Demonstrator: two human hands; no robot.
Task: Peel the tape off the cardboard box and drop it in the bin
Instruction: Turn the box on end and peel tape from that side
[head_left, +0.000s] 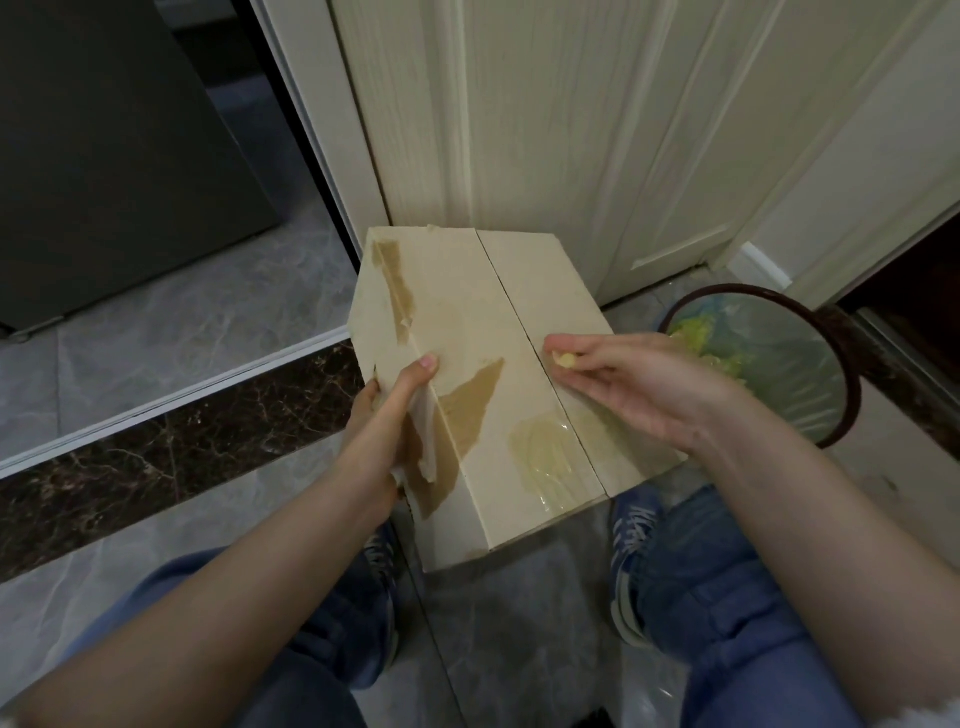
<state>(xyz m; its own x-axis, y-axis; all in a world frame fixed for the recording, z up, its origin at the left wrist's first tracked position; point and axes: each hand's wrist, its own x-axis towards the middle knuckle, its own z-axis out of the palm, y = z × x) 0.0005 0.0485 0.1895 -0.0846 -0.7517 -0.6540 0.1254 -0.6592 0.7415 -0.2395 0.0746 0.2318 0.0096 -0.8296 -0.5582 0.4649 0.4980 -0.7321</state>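
Observation:
A pale cardboard box is held tilted above the floor, its two top flaps meeting in a dark seam. My left hand grips its left edge, thumb on the top face. Brown torn patches mark the left side and the middle of the top. A clear strip of tape still lies along the seam near me. My right hand hovers over the right flap and pinches a small yellowish wad of tape between thumb and fingers. The bin stands on the floor just right of the box.
The bin has a dark rim, a clear liner and crumpled yellow-green tape inside. A white panelled door stands behind the box. A dark appliance fills the left. My knees in blue jeans and my sneakers are below the box.

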